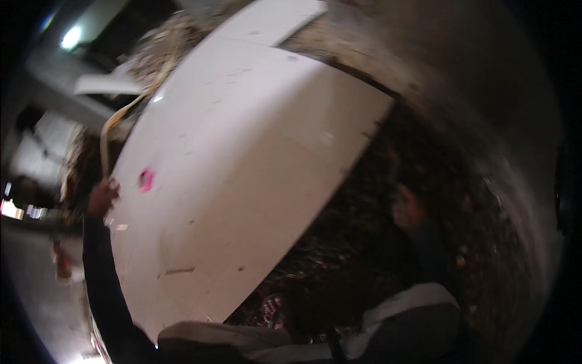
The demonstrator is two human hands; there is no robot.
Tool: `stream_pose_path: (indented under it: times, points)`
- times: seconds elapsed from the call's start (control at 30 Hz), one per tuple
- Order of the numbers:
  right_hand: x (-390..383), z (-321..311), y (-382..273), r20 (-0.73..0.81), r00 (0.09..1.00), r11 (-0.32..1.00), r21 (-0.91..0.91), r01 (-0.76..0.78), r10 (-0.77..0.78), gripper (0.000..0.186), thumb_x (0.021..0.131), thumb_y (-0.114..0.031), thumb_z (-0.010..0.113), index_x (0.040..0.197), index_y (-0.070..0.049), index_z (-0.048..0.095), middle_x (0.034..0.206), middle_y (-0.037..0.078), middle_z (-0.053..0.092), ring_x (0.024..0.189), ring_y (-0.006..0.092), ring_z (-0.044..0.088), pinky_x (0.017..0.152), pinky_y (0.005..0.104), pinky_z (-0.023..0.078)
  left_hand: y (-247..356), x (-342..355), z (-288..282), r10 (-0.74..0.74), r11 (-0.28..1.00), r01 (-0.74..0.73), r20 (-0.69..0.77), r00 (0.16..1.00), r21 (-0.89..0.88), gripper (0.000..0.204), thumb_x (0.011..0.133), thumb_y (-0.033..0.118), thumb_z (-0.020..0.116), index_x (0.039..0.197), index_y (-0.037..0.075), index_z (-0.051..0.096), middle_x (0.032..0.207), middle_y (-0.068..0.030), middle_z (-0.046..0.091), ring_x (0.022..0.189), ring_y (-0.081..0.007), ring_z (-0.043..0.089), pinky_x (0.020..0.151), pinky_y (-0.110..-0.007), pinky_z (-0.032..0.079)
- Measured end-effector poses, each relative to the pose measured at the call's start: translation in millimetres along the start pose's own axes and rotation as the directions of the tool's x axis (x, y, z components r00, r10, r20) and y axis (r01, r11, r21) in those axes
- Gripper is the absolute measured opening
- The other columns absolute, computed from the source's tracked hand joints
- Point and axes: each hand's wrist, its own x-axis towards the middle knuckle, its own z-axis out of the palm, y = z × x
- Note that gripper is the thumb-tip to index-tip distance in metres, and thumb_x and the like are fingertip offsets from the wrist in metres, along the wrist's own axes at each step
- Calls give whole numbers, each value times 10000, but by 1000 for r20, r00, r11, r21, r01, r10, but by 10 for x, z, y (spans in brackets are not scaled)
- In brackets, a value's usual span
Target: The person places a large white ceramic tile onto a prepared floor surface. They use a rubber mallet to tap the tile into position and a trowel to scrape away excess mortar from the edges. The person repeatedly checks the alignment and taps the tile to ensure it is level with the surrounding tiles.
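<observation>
A large white panel (242,151) lies slantwise in front of me, half of it in shadow. At its left edge my left hand (104,197) has its fingers closed around the lower end of a pale yellow strip (115,118). This strip bends and runs away along the panel's far left side. Past the panel's right edge, over dark ground, is my right hand (409,209), smeared by motion. Its fingers look closed, and a thin dark object (394,164) sticks up from it, too blurred to name. A small pink ring-shaped thing (145,180) rests on the panel near my left hand.
Dark, littered ground (327,249) lies right of the panel, bounded by a grey wall (485,79). Another white panel (273,21) lies beyond the first. Brown debris (167,48) is heaped at the far left. My sandalled foot (274,309) is beside the near corner.
</observation>
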Motion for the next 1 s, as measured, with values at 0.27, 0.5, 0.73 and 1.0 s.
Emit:
stream_pose_path:
  times: [0.27,0.5,0.73,1.0]
  points:
    - [22,-333,60,-70,997,936,350,36,-12,451,998,-527,537,992,-78,578,666,24,554,484,143,526,439,336,454,4535,-181,-1962,597,714,-197,437,672,-672,674,894,333,754,1469,102,488,1298,-193,642,1213,-394,605,1024,-469,481]
    - [684,-216,-498,-153,978,979,123,162,-143,431,1002,-507,525,951,-80,558,630,7,497,468,139,484,427,333,417,4658,-553,-2074,604,696,-204,406,686,-689,702,910,342,738,1481,48,452,1290,-266,611,1204,-412,601,1019,-488,475]
    - [1014,-123,-430,115,990,997,-18,-78,80,442,1016,-545,476,914,-118,522,647,27,535,468,162,514,436,386,454,4655,-538,-2055,517,730,20,570,638,-684,754,892,254,762,1504,13,393,1292,-265,618,1205,-415,612,1003,-467,498]
    - [702,428,75,99,986,977,149,-150,137,378,1032,-491,469,952,-122,477,654,68,537,475,209,540,432,434,457,4900,-362,-1925,698,596,-92,458,550,-798,697,967,361,666,1544,105,370,1201,-254,650,1032,-423,657,935,-496,512]
